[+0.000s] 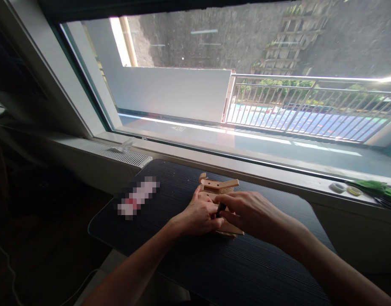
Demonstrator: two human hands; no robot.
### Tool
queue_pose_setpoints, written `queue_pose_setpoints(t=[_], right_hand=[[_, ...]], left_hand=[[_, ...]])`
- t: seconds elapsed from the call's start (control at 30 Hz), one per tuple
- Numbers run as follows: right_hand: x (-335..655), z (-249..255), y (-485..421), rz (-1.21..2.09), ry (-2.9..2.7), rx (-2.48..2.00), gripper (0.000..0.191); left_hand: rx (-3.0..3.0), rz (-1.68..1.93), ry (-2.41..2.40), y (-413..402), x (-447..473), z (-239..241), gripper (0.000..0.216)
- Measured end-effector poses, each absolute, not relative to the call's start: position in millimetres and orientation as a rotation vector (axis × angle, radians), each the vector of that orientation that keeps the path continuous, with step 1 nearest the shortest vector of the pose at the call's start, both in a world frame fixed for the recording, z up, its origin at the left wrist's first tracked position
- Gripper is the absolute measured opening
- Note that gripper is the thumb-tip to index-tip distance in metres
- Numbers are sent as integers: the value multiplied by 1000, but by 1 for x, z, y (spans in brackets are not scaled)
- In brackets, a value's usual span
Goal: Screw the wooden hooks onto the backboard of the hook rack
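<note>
While a small black object [221,208] is clamped by the fingers of the right hand [251,209], a pale wooden slatted structure [221,185] on the black grained surface [265,265] is touched by the left hand [195,216], fingers spread; beyond, a flat white panel [176,93] is seen.

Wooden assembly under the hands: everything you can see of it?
The wooden assembly is pale and multi-piece. Its far bar has two dark holes and a curved left end; a flat piece shows on the near side. It lies on the black table, left hand resting on it, right hand holding a small dark object over it. Hands hide its middle.
</note>
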State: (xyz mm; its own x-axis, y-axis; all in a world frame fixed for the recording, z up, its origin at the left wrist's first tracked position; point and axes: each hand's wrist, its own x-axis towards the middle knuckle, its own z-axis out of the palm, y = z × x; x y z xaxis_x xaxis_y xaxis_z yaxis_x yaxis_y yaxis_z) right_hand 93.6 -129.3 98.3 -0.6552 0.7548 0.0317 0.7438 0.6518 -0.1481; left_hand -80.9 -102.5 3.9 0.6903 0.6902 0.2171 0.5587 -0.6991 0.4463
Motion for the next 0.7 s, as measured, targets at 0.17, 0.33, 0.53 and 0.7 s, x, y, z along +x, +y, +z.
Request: queue_pose_setpoints(t=[0.17, 0.33, 0.53, 0.7], right_hand=[[92, 98, -128, 263, -2772, -1204, 19], [90, 93, -128, 187, -2758, -1306, 13], [91, 105, -132, 234, -2780, -1244, 19], [90, 102, -131, 288, -2787, -1186, 18]], left_hand=[[2552, 535, 991, -103, -80, 4, 19], [2565, 539, 985, -104, -81, 5, 19], [2573, 512, 961, -103, -82, 5, 16], [2604, 510, 973, -101, -83, 1, 22]])
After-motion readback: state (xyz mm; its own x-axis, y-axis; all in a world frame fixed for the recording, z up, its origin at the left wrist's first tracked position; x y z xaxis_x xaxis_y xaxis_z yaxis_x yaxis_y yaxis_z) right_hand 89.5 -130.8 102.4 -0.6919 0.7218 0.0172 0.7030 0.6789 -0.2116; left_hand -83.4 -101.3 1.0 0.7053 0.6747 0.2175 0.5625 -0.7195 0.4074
